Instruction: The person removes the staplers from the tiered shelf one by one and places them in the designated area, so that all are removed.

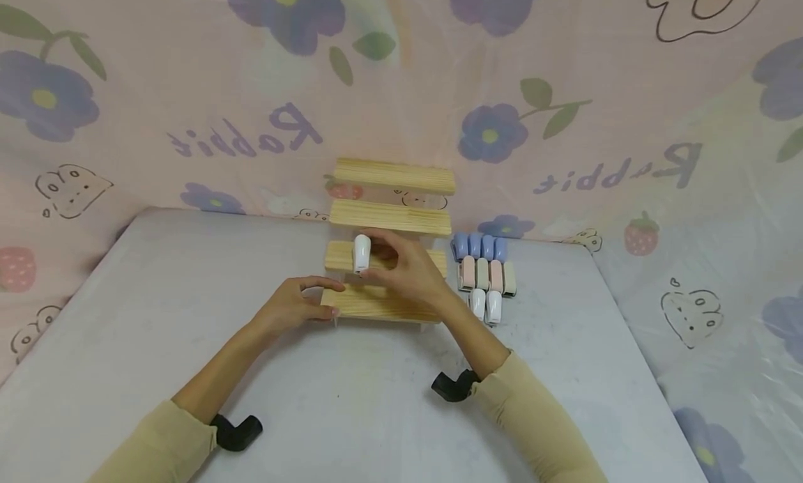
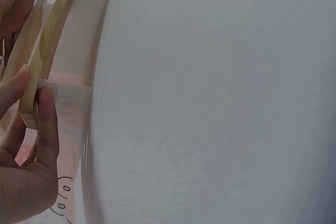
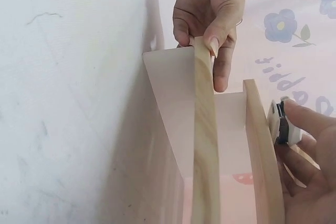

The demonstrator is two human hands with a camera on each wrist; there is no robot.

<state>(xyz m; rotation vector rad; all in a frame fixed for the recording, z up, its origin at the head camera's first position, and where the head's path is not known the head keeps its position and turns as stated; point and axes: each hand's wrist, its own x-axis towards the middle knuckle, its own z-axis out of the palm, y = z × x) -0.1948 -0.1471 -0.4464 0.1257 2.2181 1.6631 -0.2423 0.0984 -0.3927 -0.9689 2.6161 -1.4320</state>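
A stepped wooden rack point(image 1: 376, 304) with pale plank tiers stands on the table. My right hand point(image 1: 410, 270) pinches a small white mini stapler point(image 1: 362, 253) at the left part of the second tier from the bottom. In the right wrist view the stapler point(image 3: 284, 121), white with a black middle, is right at the plank's face between thumb and fingers. My left hand point(image 1: 295, 305) grips the left end of the lowest plank. The left wrist view has the thumb on one face of that plank point(image 2: 50, 40) and a finger on the other.
Right of the rack several more mini staplers lie in rows: blue point(image 1: 479, 247), pink and pale green point(image 1: 482, 274), and two white point(image 1: 493, 306). A printed cloth point(image 1: 401, 86) hangs behind the white table point(image 1: 351, 406). Black curved pieces point(image 1: 237, 433) sit at both wrists.
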